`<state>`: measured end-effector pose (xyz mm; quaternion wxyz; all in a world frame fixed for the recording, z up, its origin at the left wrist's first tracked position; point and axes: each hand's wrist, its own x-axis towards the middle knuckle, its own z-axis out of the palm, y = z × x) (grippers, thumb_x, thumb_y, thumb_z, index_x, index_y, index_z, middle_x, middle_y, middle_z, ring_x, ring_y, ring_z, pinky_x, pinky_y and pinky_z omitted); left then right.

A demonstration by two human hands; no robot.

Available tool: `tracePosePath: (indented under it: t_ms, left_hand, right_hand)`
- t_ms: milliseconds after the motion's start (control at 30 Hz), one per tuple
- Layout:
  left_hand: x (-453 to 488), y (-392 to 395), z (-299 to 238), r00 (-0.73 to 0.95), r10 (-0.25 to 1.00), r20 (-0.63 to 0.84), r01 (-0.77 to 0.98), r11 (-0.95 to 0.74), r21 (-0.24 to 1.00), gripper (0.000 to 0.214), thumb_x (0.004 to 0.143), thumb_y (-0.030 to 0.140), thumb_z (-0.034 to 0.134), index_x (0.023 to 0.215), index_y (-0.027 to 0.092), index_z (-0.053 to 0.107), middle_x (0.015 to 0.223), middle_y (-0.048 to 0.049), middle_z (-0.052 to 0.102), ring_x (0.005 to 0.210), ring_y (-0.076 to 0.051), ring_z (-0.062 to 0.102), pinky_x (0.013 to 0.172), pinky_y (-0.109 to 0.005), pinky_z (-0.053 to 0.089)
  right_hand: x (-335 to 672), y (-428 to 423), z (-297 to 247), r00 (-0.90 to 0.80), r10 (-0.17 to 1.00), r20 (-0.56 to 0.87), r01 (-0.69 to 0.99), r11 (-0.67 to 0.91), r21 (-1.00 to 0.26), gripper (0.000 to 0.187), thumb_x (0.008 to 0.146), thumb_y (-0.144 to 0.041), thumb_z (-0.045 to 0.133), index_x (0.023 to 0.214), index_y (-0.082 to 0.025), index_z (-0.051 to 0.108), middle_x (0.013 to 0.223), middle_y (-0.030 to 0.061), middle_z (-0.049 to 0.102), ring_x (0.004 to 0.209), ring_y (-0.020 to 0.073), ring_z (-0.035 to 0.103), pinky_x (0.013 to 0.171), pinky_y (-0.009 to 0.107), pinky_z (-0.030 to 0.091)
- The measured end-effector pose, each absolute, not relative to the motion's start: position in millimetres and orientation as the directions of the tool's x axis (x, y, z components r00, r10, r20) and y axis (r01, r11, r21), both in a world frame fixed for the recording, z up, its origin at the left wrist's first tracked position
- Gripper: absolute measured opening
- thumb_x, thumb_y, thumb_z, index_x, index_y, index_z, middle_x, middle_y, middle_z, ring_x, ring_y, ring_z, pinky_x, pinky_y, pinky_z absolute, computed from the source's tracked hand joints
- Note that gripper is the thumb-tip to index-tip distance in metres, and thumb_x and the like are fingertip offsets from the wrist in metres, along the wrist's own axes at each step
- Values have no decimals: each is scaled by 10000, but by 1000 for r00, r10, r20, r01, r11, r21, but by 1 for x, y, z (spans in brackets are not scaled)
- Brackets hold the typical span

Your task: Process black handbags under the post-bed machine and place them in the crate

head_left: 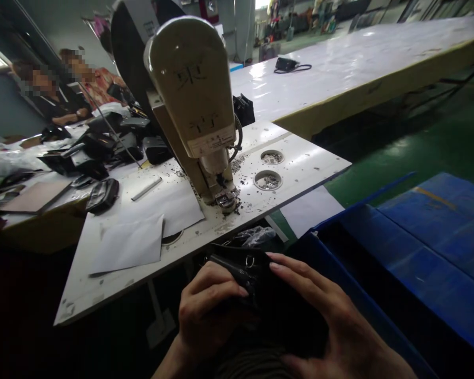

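A black bag (237, 263) with a small metal ring is held low in front of me, below the near edge of the machine table. My left hand (211, 295) has its fingers wrapped over the bag's left side. On the other side, my right hand (319, 300) grips it, fingertips on the top edge by the ring and thumb lower down. Much of the bag's lower part is lost in shadow. Just beyond the bag stands a beige press machine (193, 100), its head over a small metal die (226, 200) with dark scraps around it.
White paper sheets (130, 242) and a metal strip (146, 189) lie left on the machine table (300, 163). Blue bins (430, 226) stand at the right. A long white table (359, 63) bears a black pouch (287, 65). Two people sit behind piled black bags (118, 126).
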<state>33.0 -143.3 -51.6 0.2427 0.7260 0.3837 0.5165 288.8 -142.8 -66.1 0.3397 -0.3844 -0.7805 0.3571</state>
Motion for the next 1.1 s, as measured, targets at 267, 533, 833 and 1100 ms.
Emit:
tracePosePath:
  t_ms: [267, 533, 833, 1100]
  left_hand:
    - [31, -142, -53, 240, 789, 566, 245, -613, 751, 251, 850, 258, 853, 1051, 172, 731, 902, -53, 678, 791, -183, 642, 702, -325, 545]
    - [33, -141, -48, 201, 896, 397, 312, -442, 841, 391, 766, 298, 921, 1119, 236, 766, 918, -22, 686, 777, -153, 659, 663, -250, 550]
    - [37, -138, -48, 163, 969, 188, 360, -236, 903, 378, 804, 273, 872, 1166, 312, 767, 960, -3, 694, 821, -161, 675, 700, -250, 545]
    - [34, -141, -48, 153, 979, 138, 459, -194, 867, 397, 942, 335, 732, 1326, 396, 656, 1242, -11, 674, 1104, -207, 679, 936, -308, 572]
  right_hand:
    - [292, -148, -72, -435, 876, 210, 350, 379, -856, 1086, 621, -481, 944, 1577, -349, 446, 1602, 91, 494, 1409, 474, 509, 1140, 601, 499]
    - [284, -154, -84, -359, 926, 118, 220, 207, -953, 920, 739, -605, 835, 1553, -362, 481, 1598, 69, 507, 1456, 453, 457, 1198, 596, 416]
    - [284, -155, -97, -360, 921, -148, 98, -120, -988, 874, 733, -493, 791, 1536, -301, 502, 1620, 89, 482, 1484, 456, 405, 1226, 631, 320]
    - [285, -155, -102, -347, 928, -138, -31, -158, -987, 877, 731, -600, 786, 1507, -271, 543, 1553, 113, 572, 1449, 458, 464, 1204, 608, 362]
